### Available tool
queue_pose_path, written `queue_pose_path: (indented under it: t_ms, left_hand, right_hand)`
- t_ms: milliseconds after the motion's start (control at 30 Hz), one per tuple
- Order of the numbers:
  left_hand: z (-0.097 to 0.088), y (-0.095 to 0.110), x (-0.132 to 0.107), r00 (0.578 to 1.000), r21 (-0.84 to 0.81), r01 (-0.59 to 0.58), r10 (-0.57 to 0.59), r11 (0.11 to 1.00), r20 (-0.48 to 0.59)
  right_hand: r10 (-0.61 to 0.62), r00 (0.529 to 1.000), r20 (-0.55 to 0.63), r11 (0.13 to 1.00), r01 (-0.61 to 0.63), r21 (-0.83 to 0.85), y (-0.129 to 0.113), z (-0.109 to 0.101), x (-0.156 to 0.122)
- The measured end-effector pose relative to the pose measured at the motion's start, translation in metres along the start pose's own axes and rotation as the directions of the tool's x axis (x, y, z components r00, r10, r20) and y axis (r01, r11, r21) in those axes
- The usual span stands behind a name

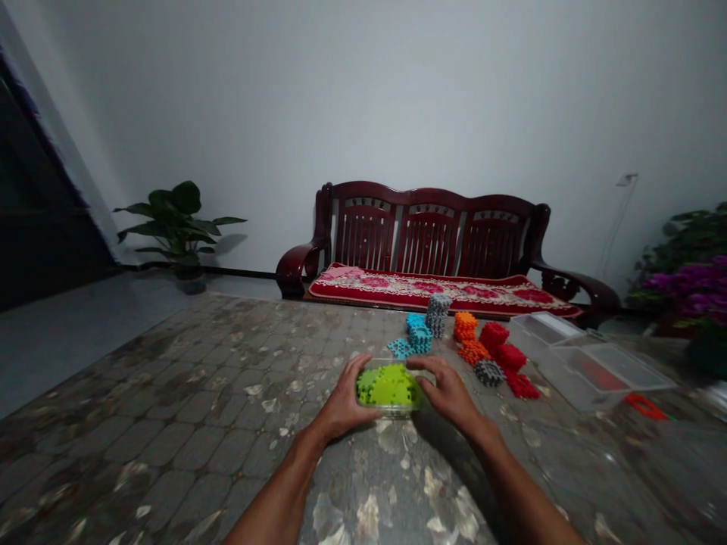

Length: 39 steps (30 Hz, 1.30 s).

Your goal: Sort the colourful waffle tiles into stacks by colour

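A small clear box filled with green toy pieces (388, 387) rests on the patterned table (198, 424). My left hand (344, 400) cups its left side, fingers curled round it. My right hand (447, 390) grips its right side, fingers curved over the top edge. Just beyond stand stacks of blue pieces (418, 333), a grey stack (438, 313), orange stacks (466, 336) and red stacks (507, 358), plus a dark grey stack (488, 372).
Clear plastic trays and lids (591, 363) lie at the right, with a red item (646, 407) beside them. A dark wooden bench with a red cushion (432, 257) stands behind the table. Potted plants stand at far left (176, 223) and right (696, 284).
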<state>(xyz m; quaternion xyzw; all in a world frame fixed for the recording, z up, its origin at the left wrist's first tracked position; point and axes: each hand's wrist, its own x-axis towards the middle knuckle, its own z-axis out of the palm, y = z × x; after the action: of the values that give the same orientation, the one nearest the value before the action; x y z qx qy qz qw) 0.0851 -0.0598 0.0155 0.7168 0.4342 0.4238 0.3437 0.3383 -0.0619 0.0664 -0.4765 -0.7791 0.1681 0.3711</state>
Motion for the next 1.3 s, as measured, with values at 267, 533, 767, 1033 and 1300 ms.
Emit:
queue_pose_path:
  t_ms: [267,533,767,1033,1300]
  left_hand:
    - [0.0,0.002,0.0,1.0,0.002,-0.01,0.01,1.0,-0.001]
    - [0.001,-0.004,0.001,1.0,0.008,-0.004,0.004,1.0,-0.007]
    - [0.003,-0.004,0.001,1.0,0.013,-0.007,0.007,1.0,-0.013]
    - [0.0,-0.001,0.002,1.0,0.008,-0.001,0.001,1.0,0.003]
    - [0.0,-0.001,0.001,1.0,0.001,0.006,-0.006,1.0,-0.004]
  right_hand:
    - [-0.071,0.994,0.082,0.984,0.084,-0.157,-0.022,0.02,-0.005]
    - [-0.095,0.982,0.162,0.976,0.124,-0.176,-0.035,0.029,0.0]
    - [-0.127,0.983,0.129,0.972,0.15,-0.183,-0.033,0.025,0.002]
    - [0.291,0.934,-0.207,0.849,-0.352,-0.394,0.053,-0.026,-0.009]
    - [0.37,0.916,-0.157,0.736,-0.392,-0.551,0.079,-0.026,-0.029]
